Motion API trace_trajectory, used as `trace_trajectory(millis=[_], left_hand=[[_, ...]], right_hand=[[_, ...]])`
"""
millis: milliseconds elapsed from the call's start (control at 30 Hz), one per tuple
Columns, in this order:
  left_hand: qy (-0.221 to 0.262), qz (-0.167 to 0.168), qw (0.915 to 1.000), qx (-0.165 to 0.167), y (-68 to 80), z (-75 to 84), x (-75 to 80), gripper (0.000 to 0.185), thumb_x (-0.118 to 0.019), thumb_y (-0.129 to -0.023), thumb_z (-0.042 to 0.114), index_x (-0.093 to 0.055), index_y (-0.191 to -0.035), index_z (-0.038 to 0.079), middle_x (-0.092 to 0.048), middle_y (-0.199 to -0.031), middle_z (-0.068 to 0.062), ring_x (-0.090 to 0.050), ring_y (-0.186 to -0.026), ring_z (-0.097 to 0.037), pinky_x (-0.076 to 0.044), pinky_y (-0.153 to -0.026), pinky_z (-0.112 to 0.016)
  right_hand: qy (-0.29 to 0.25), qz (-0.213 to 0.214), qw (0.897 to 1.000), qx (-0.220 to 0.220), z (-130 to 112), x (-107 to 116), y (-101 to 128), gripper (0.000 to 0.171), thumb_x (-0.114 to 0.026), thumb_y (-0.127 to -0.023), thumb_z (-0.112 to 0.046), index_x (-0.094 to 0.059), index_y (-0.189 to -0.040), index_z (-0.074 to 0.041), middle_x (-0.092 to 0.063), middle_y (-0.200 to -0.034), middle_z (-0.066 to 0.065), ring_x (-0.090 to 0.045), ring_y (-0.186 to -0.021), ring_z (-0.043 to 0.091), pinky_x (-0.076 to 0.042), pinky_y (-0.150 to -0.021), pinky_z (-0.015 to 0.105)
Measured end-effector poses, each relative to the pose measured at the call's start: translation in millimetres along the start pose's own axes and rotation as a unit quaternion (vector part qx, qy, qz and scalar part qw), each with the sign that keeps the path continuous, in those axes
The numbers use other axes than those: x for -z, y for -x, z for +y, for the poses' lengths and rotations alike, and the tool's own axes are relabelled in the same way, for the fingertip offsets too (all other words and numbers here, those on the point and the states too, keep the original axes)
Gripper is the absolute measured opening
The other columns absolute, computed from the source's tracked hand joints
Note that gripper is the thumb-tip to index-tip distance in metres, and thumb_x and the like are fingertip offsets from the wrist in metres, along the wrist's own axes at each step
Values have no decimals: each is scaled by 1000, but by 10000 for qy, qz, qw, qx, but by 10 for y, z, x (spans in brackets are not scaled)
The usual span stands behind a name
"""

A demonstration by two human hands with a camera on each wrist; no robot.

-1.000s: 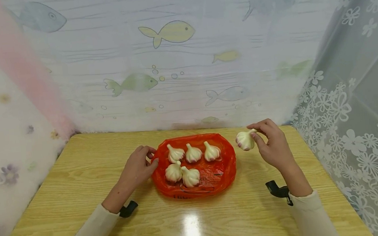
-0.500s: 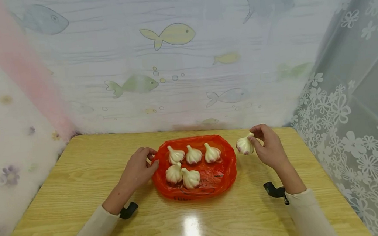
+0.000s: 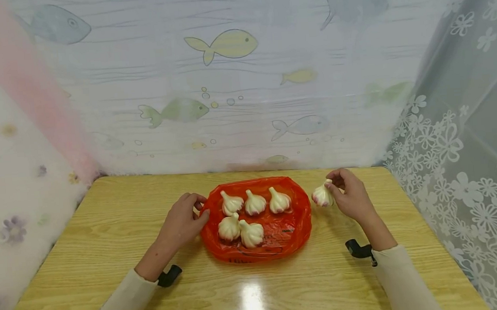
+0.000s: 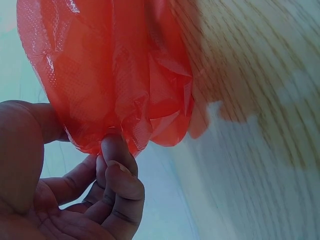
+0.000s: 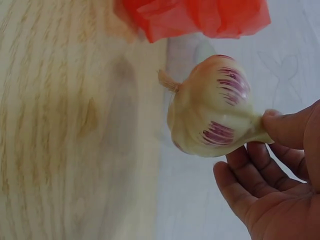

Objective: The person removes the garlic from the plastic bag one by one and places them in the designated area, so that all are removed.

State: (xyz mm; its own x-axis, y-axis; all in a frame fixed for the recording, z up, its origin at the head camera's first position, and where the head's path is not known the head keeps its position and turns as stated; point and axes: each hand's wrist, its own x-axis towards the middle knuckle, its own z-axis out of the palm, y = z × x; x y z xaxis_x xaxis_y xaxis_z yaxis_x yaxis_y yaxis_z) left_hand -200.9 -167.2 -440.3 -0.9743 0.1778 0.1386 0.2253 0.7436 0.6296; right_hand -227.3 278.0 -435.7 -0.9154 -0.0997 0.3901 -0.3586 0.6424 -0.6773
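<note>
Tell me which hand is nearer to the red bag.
Left. The left hand pinches the red bag's edge; the right hand holds a garlic bulb just off its other side.

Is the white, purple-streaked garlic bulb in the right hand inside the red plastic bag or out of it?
Out. The right hand pinches the white garlic bulb by its stem, right of the red plastic bag.
</note>
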Motion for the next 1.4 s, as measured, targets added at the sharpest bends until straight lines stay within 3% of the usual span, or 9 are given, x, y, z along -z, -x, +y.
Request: trace_trajectory(millis=[200, 567, 1000, 1100, 1200, 1300, 1400], left_hand=[[-5, -9, 10000, 19, 2, 2, 4, 29, -72, -98, 18, -67, -122, 2, -60, -102, -8, -57, -74, -18, -54, -68, -31], [-29, 10, 10000, -56, -20, -7, 1, 29, -72, -98, 17, -67, -122, 2, -61, -102, -8, -57, -74, -17, -54, -68, -31], [-29, 17, 10000, -61, -16, -9, 0, 28, -71, -98, 19, -67, -121, 2, -60, -101, -8, -57, -73, -17, -54, -67, -31], [-37, 18, 10000, -71, -14, -8, 2, 28, -71, -98, 18, -67, -121, 2, -60, -101, -8, -57, -73, -17, -54, -67, -30], [-6, 29, 10000, -68, -10, -6, 5, 28, -71, -98, 17, -68, -121, 2, -60, -101, -9, -57, -73, -17, -54, -67, -31], [19, 17, 9999, -100, -4, -3, 8, 27, -70, -99, 16, -67, -121, 1, -61, -102, -9, -57, -73, -16, -54, -67, -31], [30, 19, 9999, -108, -1, 1, 6, 27, -70, -99, 16, -68, -121, 1, -61, -102, -9, -56, -73, -16, -53, -67, -31]], right_hand=[[79, -142, 9996, -231, 71, -23, 5, 18, -63, -105, -3, -62, -120, 7, -66, -108, 20, -66, -98, 33, -53, -89, 31], [-27, -160, 9984, -534, 224, -72, 0, 23, -61, -107, -5, -60, -124, 10, -65, -111, 23, -64, -100, 34, -48, -80, 15], [-66, -180, 9987, -467, 281, -91, -23, 26, -63, -106, -8, -61, -125, 9, -66, -112, 22, -65, -100, 33, -49, -84, 15], [-12, -212, 9985, -502, 265, -83, -15, 28, -64, -107, -11, -61, -126, 9, -66, -113, 21, -66, -102, 33, -52, -88, 21], [-43, -251, 9985, -482, 240, -74, -6, 29, -63, -107, -12, -61, -126, 9, -66, -112, 21, -67, -103, 34, -56, -96, 36], [-103, -267, 9987, -427, 210, -62, 3, 29, -63, -107, -13, -60, -126, 9, -66, -112, 21, -67, -105, 36, -53, -102, 51], [-152, -256, 9987, -411, 183, -51, 9, 29, -62, -108, -15, -61, -126, 8, -65, -114, 22, -66, -106, 37, -51, -105, 56]])
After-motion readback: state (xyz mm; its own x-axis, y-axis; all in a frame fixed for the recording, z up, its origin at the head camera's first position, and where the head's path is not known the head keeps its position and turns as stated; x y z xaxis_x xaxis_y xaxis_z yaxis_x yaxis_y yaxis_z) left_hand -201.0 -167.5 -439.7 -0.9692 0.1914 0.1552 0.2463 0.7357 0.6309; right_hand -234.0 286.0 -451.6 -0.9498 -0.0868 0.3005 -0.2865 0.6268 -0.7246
